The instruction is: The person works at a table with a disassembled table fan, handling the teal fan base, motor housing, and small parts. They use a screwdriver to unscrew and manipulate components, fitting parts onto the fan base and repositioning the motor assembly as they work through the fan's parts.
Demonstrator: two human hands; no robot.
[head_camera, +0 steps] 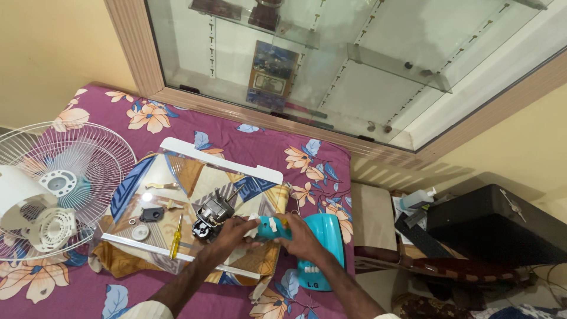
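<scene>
Turquoise fan neck (273,227) gripped between both hands; left hand (233,231) beside motor (211,214); right hand (301,236) closed on neck.

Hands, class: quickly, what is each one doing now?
Left hand: closed on the white part beside the fan motor.
Right hand: closed on the teal fan neck.

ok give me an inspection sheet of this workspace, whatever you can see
surface: flowered purple cloth with a patterned board on it
job's things: teal fan base; fan motor on the board
clutter: yellow screwdriver, black part, white disc, fan grille, white motor cover
grippers: left hand beside the motor, touching the teal neck; right hand gripping the teal neck
cables: thin motor wires, routing unclear
surroundings: glass cabinet, black case, yellow wall
</scene>
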